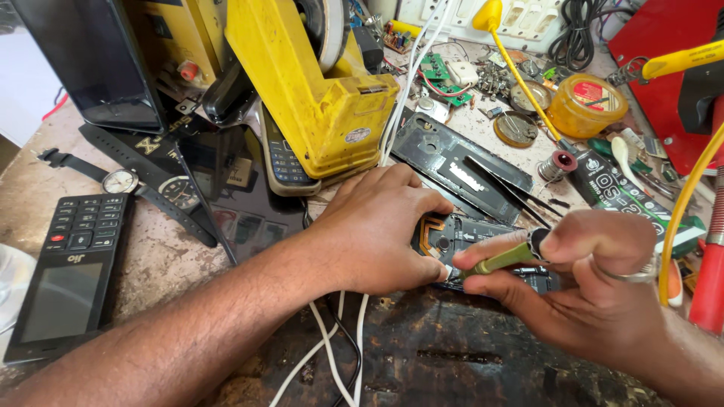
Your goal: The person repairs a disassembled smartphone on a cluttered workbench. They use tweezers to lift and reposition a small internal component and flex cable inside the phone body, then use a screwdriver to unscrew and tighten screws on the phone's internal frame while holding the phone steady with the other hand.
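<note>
Both hands (377, 234) (581, 279) crowd phone (467, 237), apparently little room.

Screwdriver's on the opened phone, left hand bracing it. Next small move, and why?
Probably turn the green-handled screwdriver in place: the right hand pinches it with its tip down on the opened phone, and the left hand pins the phone to the bench.
</note>
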Action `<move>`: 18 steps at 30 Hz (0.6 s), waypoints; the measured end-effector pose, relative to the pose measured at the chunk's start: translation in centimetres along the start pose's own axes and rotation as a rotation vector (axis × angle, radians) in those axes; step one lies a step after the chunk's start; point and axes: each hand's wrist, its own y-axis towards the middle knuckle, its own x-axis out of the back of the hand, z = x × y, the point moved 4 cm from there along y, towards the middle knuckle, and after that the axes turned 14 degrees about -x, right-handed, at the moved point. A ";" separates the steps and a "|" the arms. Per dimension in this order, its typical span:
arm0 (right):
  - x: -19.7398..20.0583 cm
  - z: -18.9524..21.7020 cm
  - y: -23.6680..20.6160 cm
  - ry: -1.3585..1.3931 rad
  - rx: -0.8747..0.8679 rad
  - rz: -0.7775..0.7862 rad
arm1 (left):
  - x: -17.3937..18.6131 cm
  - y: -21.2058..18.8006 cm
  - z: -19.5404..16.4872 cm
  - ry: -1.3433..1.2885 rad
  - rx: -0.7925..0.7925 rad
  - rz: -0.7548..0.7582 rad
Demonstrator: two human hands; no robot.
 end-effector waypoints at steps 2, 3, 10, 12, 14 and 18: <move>0.0 0.3 0.2 0.059 -0.002 0.032 | 0.0 -0.1 0.1 -0.001 0.003 0.015; 0.0 0.6 0.4 0.130 0.000 0.068 | 0.0 -0.1 0.1 -0.002 0.007 0.032; 2.5 -0.2 2.9 0.226 -0.282 -0.144 | 1.8 0.2 2.3 -0.322 0.077 0.016; 2.5 -0.7 3.2 0.163 -0.304 -0.149 | 2.6 0.0 2.3 -0.129 -0.033 -0.038; 2.5 -1.2 3.5 0.105 -0.310 -0.156 | 2.9 -0.2 2.1 -0.038 -0.074 -0.062; 2.9 -2.6 4.4 0.069 -0.368 -0.162 | 2.7 -0.4 1.4 0.052 -0.081 -0.089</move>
